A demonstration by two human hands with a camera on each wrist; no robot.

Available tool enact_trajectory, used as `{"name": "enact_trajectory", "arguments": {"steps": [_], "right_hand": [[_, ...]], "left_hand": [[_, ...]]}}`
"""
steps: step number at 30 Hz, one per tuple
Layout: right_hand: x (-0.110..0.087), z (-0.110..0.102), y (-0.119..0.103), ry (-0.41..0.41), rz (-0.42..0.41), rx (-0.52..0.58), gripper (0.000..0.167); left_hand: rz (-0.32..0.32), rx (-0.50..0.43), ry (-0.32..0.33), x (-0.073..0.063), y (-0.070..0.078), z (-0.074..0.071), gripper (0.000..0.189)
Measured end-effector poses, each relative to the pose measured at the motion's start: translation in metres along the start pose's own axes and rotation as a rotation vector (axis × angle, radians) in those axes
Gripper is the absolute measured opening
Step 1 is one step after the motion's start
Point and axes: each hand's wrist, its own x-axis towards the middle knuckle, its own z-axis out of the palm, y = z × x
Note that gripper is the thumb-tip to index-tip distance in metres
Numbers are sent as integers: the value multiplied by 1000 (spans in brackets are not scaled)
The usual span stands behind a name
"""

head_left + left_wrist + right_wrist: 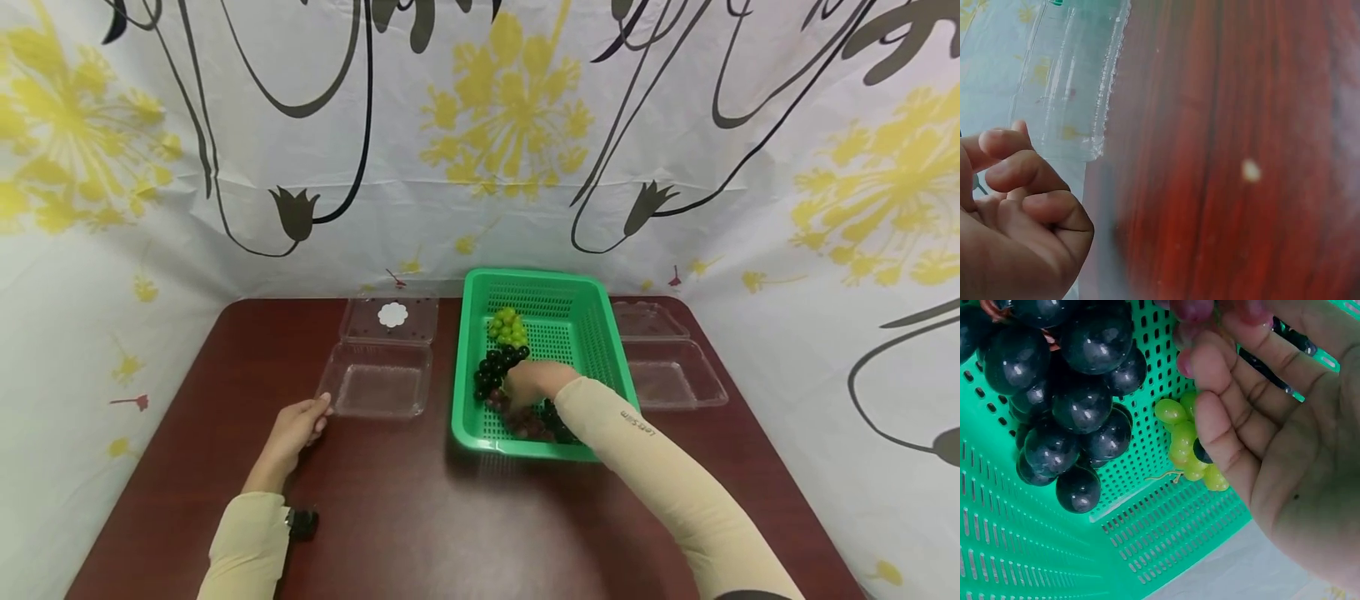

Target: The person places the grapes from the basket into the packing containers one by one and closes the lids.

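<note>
Red grapes [527,427], round and glossy, sit near the basket's [517,447] front edge, right hand [534,385] angled down, fingers curled round them, left hand [295,429] pinching a box [382,392].

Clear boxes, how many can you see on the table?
2. The left box is by the left hand; the right box is beyond the basket, which hides its edge. More could be hidden.
</note>
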Motion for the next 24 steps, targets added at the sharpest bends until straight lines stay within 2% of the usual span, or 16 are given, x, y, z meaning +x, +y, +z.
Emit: {"name": "enact_trajectory", "arguments": {"steps": [5, 9, 19, 24], "right_hand": [[-3, -3, 9, 5, -7, -31, 39], [-7, -5, 14, 19, 2, -14, 43], [-21, -12, 21, 110, -59, 35, 17], [-27, -16, 30, 188, -81, 64, 24]], "left_hand": [[-17, -21, 4, 0, 0, 2, 40], [-23, -27, -7, -1, -1, 2, 41], [-20, -44, -12, -3, 1, 2, 44], [-28, -56, -20, -3, 1, 3, 42]]}}
